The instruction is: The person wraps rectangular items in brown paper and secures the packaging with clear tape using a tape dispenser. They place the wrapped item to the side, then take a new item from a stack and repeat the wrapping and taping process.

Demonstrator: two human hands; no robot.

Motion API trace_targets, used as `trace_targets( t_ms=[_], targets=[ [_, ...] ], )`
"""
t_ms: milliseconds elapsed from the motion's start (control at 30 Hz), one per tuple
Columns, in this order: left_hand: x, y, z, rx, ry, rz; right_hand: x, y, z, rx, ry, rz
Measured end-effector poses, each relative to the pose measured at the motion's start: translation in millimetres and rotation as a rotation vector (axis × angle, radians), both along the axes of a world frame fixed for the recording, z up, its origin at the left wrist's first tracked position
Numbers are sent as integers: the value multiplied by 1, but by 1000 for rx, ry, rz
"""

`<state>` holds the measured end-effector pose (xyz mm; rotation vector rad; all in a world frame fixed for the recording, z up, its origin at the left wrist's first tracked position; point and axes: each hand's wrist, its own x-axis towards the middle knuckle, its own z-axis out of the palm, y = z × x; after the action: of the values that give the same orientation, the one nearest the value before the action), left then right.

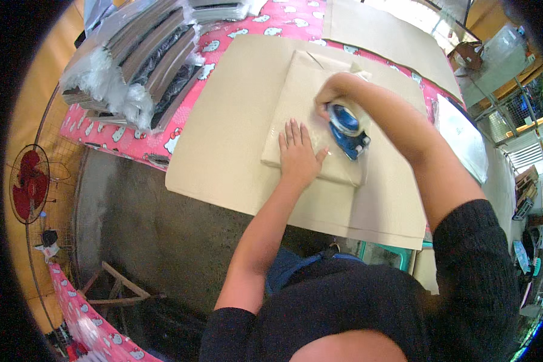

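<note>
**Tape dispenser over tan package**

Tan package [300,99] lies on tan sheet [223,120]. Left hand [298,154] open, palm down on it; right hand [330,96] grips blue tape dispenser [349,142] (fingers partly hidden). Judgement: keep package pinned, tape drawn evenly. Surface: pink patterned cloth [286,21], plastic-wrapped stack [163,51]. Room: red-bladed fan [30,186] at left.

Pink-covered table [289,17], plastic-wrapped stacks [154,57], beige sheets [223,130]

top [350,301]: plain black cloth
right sleeve [473,253]: black, ribbed knit texture, short cut, straight edge
left sleeve [230,332]: black, short, looks smoother
lower wear [283,270]: blue, mostly hidden by top
left hand [300,155]: bare
right hand [329,96]: bare
</note>
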<state>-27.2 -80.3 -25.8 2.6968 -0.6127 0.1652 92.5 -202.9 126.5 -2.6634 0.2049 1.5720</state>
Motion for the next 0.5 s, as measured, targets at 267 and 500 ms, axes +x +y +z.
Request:
trace_targets(
  t_ms=[267, 500],
  targets=[
    [3, -1, 6, 133, 51, 3, -54, -22, 36, 19, -418, 245],
    [3, 0, 4, -21, 37, -100, -8, 33, -40, -156, -230, 432]
  ],
)
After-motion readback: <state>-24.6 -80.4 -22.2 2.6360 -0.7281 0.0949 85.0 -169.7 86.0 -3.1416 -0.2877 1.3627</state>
